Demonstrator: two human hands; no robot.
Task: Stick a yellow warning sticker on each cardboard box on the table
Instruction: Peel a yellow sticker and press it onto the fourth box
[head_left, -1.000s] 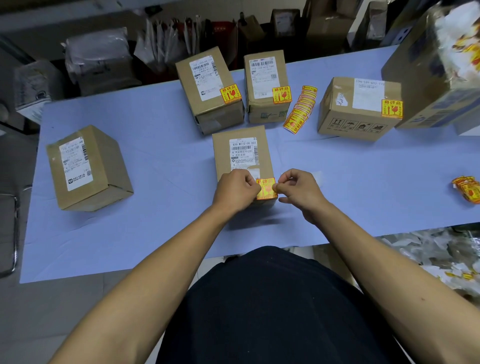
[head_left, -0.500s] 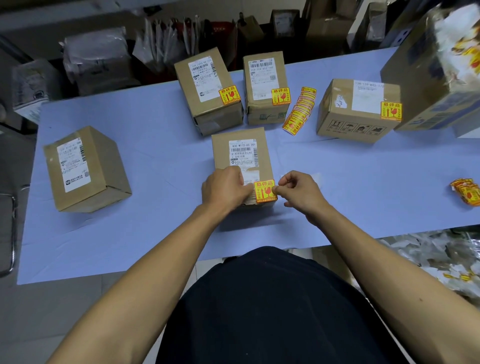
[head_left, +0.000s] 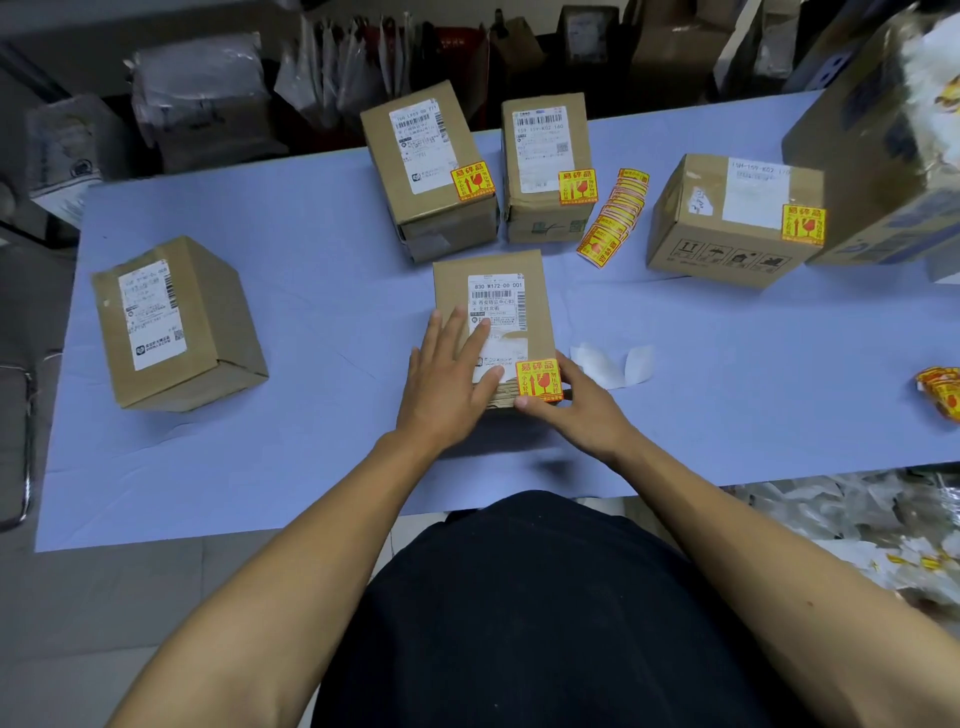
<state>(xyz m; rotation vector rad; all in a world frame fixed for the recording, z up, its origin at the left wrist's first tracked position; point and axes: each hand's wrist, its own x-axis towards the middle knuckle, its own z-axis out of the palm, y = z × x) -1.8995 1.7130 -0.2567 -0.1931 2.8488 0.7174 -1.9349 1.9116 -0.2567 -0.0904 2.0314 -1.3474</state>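
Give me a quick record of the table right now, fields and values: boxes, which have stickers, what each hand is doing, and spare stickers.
boxes with sticker: middle box, two rear boxes, right box
box without sticker: left box
newest sticker: yellow sticker at the middle box's near right corner
left hand: flat on the middle box, fingers straight
right hand: at the sticker corner, thumb along the sticker's lower edge
spare stickers: strip between rear and right boxes; pile at right edge
backing paper: on the table, right of the middle box
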